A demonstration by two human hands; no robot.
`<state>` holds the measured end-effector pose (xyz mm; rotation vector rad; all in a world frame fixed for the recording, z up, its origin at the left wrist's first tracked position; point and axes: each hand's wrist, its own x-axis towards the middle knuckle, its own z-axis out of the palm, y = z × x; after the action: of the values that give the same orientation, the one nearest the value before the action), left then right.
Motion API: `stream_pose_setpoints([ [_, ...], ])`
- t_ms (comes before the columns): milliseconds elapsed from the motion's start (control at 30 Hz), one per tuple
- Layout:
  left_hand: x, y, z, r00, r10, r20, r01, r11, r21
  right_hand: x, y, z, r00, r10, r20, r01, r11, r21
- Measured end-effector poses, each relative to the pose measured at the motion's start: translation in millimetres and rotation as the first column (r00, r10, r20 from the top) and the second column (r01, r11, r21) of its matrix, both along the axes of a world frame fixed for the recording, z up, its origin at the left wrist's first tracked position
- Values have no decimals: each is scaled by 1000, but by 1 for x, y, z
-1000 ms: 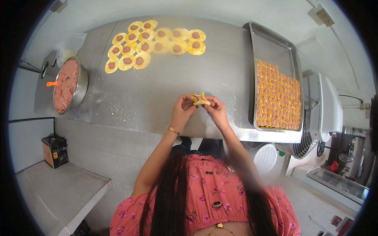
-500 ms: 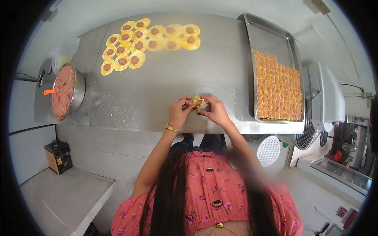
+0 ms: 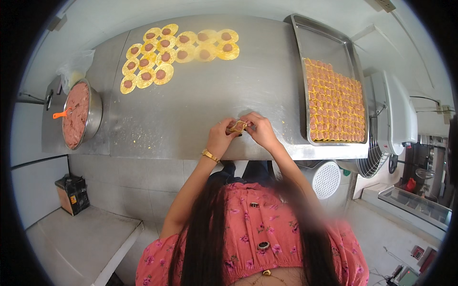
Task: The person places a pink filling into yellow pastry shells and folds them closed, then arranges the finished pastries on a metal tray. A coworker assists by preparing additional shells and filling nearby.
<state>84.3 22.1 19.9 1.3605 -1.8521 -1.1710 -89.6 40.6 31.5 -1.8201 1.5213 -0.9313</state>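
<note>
Between my two hands, over the front part of the steel table, is a dumpling (image 3: pixel 238 126): a yellow wrapper gathered around pink meat filling. My left hand (image 3: pixel 220 135) pinches its left side with thumb and fingers. On the other side, my right hand (image 3: pixel 260 130) grips the wrapper's edge. Flat yellow wrappers (image 3: pixel 163 77), each bearing a lump of meat, lie in rows at the back left. To the right, a metal tray (image 3: pixel 329 28) holds tight rows of finished dumplings (image 3: pixel 334 107); the far part of its bottom is bare metal.
At the left stands a steel bowl (image 3: pixel 97 112) of pink minced meat with an orange-handled tool (image 3: pixel 60 114) in it. A plastic bag (image 3: pixel 78 64) sits behind the bowl. Right of the tray is a white appliance (image 3: pixel 391 112); a white perforated stool (image 3: pixel 327 180) stands below the table edge.
The wrapper, looser and more spread half a second ago, is now folded closer around the meat. My hands have drawn nearer together, and the view has shifted slightly.
</note>
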Motion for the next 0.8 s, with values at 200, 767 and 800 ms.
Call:
stream_pose_setpoints([
  [200, 1, 1, 1, 997, -72, 18, 72, 997, 15, 0, 9, 0, 1000, 4, 12, -5, 998, 60],
  [767, -4, -13, -1, 994, -94, -52, 93, 995, -26, -2, 3, -3, 998, -56, 4, 56, 997, 47],
  [800, -4, -13, -1, 992, -115, -60, 114, 993, -15, -1, 2, -4, 999, -47, 1, 47, 995, 83],
])
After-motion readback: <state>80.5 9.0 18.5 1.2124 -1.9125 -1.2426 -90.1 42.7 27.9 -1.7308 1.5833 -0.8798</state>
